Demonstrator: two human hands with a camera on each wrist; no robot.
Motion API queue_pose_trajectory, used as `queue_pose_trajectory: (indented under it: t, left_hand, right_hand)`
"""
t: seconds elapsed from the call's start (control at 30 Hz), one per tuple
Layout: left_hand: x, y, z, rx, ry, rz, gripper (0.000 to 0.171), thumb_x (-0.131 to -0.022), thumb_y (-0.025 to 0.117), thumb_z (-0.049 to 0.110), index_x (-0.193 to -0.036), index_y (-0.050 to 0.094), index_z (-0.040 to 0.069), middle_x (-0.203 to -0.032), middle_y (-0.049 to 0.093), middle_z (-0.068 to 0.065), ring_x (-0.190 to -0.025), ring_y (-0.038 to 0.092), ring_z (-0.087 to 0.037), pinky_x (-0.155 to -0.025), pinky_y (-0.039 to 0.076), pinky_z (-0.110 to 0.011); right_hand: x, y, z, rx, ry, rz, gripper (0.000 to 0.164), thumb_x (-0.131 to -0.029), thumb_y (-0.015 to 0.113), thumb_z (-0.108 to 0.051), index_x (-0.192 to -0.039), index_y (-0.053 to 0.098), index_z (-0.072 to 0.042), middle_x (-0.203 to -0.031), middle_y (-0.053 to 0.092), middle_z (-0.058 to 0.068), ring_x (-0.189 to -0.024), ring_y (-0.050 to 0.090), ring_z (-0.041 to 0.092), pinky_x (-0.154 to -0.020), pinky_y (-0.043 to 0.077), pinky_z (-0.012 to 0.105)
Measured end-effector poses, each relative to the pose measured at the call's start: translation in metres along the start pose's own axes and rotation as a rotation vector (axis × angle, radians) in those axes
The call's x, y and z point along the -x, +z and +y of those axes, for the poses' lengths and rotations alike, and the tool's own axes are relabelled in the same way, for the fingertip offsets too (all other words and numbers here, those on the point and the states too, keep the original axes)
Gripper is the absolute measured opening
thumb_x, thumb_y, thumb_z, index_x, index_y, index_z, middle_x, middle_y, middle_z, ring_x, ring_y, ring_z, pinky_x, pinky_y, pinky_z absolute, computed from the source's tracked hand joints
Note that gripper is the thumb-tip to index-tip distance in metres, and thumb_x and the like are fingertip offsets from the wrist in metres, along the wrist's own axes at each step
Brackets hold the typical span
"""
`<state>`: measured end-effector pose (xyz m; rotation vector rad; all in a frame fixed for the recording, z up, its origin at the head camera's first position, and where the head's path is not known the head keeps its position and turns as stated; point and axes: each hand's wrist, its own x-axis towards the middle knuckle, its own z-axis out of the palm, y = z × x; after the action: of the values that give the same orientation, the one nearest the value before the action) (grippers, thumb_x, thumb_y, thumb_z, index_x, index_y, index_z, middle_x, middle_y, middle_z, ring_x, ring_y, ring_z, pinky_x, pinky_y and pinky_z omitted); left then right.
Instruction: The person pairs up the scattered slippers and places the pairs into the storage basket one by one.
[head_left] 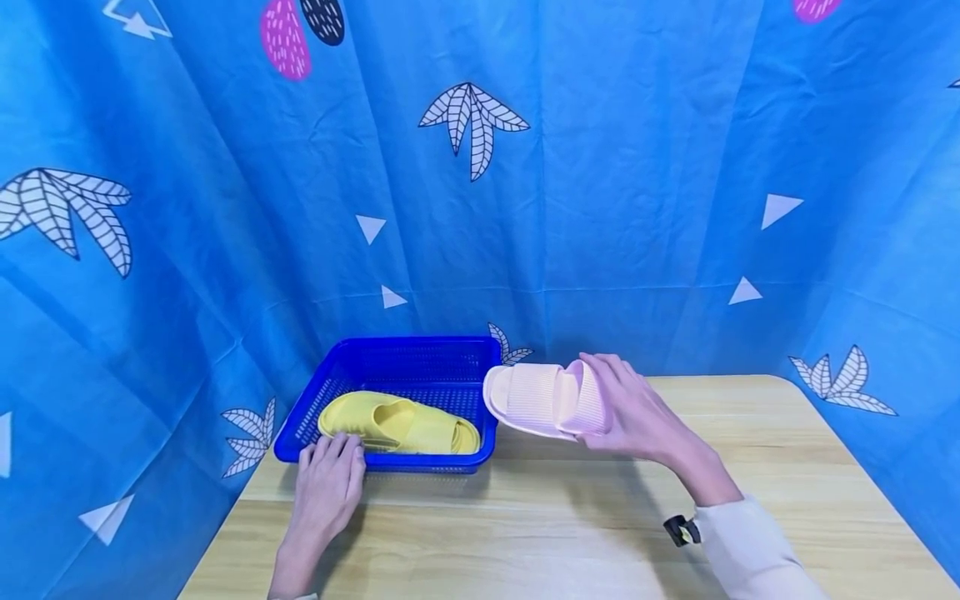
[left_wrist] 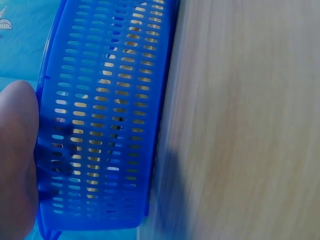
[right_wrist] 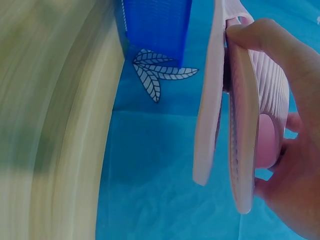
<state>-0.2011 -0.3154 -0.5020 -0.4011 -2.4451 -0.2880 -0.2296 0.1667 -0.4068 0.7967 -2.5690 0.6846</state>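
A blue plastic basket (head_left: pixel 420 461) with perforated walls stands on the table. Inside it lies a yellow slipper (head_left: pixel 431 429), another seeming to sit beneath it. My left hand (head_left: pixel 327 483) holds the near rim at its left part, fingers over the edge beside the slipper. The left wrist view shows part of this hand (left_wrist: pixel 17 160) along the rim of the basket (left_wrist: pixel 100 115). Right of the basket, my right hand (head_left: pixel 637 412) grips a pair of pink slippers (head_left: pixel 536 396) in the air, toes toward the basket. Both slippers (right_wrist: pixel 243 125) show in the right wrist view, thumb on one sole.
The wooden table (head_left: pixel 540 533) extends in front of the basket and to its right. A blue patterned curtain (head_left: pixel 600 208) hangs behind and at both sides. A small black object (head_left: pixel 681 531) sits at the right sleeve.
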Motion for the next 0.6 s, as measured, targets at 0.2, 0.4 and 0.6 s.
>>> queue_pose_trajectory:
  t: [0.2, 0.4, 0.6]
  left_hand:
    - [-0.001, 0.000, -0.001, 0.002, 0.000, 0.010, 0.023, -0.104, 0.042, 0.018, -0.102, 0.062, 0.007, -0.102, 0.064, -0.014, -0.096, 0.051, -0.038, -0.088, 0.035, -0.056]
    - [0.000, 0.000, -0.002, 0.005, -0.006, 0.013, 0.022, -0.103, 0.043, 0.017, -0.102, 0.062, 0.007, -0.104, 0.065, -0.015, -0.097, 0.052, -0.038, -0.088, 0.035, -0.057]
    - [0.000, 0.001, -0.001, 0.004, -0.008, 0.000, 0.022, -0.104, 0.042, 0.018, -0.102, 0.062, 0.008, -0.104, 0.064, -0.014, -0.097, 0.052, -0.037, -0.088, 0.035, -0.055]
  right_hand:
    - [-0.014, 0.003, -0.004, -0.026, -0.015, 0.000, 0.112, -0.064, 0.094, -0.038, -0.156, 0.038, -0.006, -0.143, 0.048, 0.015, -0.122, 0.049, 0.032, -0.092, 0.052, 0.055]
    - [-0.027, 0.007, -0.006, -0.025, -0.014, -0.017, 0.114, -0.066, 0.093, -0.041, -0.157, 0.036, -0.004, -0.142, 0.049, 0.015, -0.122, 0.048, 0.031, -0.095, 0.050, 0.054]
    - [-0.033, 0.011, -0.008, -0.031, 0.007, -0.040, 0.114, -0.068, 0.092, -0.043, -0.158, 0.033, -0.003, -0.145, 0.048, 0.016, -0.124, 0.047, 0.032, -0.100, 0.047, 0.056]
